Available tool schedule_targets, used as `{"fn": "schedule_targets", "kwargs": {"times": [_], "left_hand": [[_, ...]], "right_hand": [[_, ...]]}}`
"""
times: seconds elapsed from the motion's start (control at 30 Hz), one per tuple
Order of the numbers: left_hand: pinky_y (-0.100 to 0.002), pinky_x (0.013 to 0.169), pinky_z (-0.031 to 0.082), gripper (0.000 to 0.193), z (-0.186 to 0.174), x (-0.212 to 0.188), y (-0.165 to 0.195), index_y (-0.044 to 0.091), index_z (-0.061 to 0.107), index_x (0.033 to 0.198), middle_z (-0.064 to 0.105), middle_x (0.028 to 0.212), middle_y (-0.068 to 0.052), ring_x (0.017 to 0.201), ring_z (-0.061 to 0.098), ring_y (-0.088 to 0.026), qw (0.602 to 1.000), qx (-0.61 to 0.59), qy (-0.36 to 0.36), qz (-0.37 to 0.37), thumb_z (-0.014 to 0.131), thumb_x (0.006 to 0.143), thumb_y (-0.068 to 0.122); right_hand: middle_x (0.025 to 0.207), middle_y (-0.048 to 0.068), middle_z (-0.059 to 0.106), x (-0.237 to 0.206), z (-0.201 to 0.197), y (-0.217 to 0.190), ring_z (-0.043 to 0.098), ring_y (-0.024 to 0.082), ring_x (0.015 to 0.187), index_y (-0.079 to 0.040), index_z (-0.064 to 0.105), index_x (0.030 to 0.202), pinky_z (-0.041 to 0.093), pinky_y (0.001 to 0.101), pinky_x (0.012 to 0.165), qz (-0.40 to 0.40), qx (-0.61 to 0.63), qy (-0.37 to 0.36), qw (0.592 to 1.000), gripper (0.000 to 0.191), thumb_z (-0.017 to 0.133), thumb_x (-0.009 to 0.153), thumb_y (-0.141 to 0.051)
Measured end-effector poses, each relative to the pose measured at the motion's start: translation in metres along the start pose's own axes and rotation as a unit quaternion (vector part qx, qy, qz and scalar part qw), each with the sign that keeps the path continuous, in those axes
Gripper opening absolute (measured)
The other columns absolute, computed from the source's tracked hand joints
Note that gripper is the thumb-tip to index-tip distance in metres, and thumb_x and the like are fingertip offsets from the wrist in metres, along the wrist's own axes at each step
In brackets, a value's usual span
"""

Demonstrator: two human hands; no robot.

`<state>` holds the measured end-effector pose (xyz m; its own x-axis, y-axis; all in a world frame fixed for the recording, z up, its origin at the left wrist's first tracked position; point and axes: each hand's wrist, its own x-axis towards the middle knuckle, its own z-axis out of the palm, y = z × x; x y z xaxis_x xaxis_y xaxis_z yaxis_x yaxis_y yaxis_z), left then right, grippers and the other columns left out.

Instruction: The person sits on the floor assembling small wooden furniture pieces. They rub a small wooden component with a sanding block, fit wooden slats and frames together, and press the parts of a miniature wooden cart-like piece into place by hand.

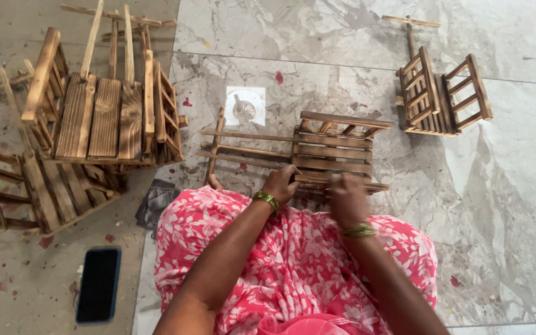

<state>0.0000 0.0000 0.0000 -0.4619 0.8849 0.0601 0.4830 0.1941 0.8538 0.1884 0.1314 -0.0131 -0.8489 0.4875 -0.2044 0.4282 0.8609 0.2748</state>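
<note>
- Sitting on a marble floor (516, 205), a person in a pink flowered dress (293, 260) works at a small wooden slatted rack (330, 152) lying just beyond the knees.
- Left hand (282, 183): fingers curled shut around the near edge slat of the rack, near its middle; a green bangle (267, 200) sits on that wrist.
- Right hand (346, 197): it is blurred, resting over the near right part of the same rack; it looks loosely curled, but whether it grips anything cannot be told. A green bangle (358, 231) sits on this wrist too.
- The rack lies flat in the middle of the scene, its long thin sticks (249, 149) running left toward an end post (214, 144), and its boxier slatted part to the right.
- Far left, a pile of finished wooden racks (103, 115) stands stacked and tilted, with another slatted frame (38, 192) lying near it on the rougher grey floor.
- Far right, a single wooden rack (442, 93) stands well apart from the hands.
- A dark phone (98, 284) lies face up at the near left, beside the dress.
- A small white square with a round drain (245, 105) sits in the floor just beyond the rack.
- A dark cloth (155, 201) lies between the pile and the dress.
</note>
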Motion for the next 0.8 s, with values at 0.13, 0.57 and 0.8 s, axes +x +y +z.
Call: {"fn": "schedule_targets", "kwargs": {"times": [0.13, 0.57, 0.8], "left_hand": [[-0.044, 0.088, 0.057, 0.025, -0.003, 0.001, 0.000, 0.010, 0.069, 0.110, 0.074, 0.104, -0.018, 0.099, 0.072, -0.037, 0.999, 0.013, -0.010, -0.033, 0.073, 0.087, 0.016], [-0.043, 0.084, 0.059, 0.028, 0.009, 0.005, -0.010, 0.012, 0.069, 0.110, 0.075, 0.101, -0.015, 0.095, 0.074, -0.033, 1.000, -0.017, 0.000, -0.022, 0.077, 0.084, 0.018], [-0.046, 0.086, 0.057, 0.027, 0.004, 0.006, -0.017, 0.009, 0.068, 0.115, 0.074, 0.099, -0.020, 0.097, 0.071, -0.039, 0.998, 0.059, -0.007, -0.015, 0.073, 0.089, 0.015]], "right_hand": [[0.119, 0.016, 0.063, 0.003, -0.047, -0.047, 0.058, 0.029, 0.108, -0.001, 0.067, 0.130, 0.056, 0.0400, 0.091, -0.052, 0.093, 0.196, 0.975, 0.047, 0.072, 0.085, -0.016], [0.134, 0.015, 0.063, -0.048, -0.062, 0.052, 0.065, 0.027, 0.110, -0.008, 0.069, 0.119, 0.062, 0.0372, 0.079, 0.199, 0.086, 0.110, 0.970, 0.028, 0.063, 0.092, -0.003], [0.113, 0.019, 0.066, 0.005, -0.054, -0.066, 0.065, 0.030, 0.101, 0.001, 0.063, 0.123, 0.062, 0.0375, 0.080, -0.035, 0.148, 0.192, 0.970, 0.033, 0.063, 0.090, -0.005]]}}
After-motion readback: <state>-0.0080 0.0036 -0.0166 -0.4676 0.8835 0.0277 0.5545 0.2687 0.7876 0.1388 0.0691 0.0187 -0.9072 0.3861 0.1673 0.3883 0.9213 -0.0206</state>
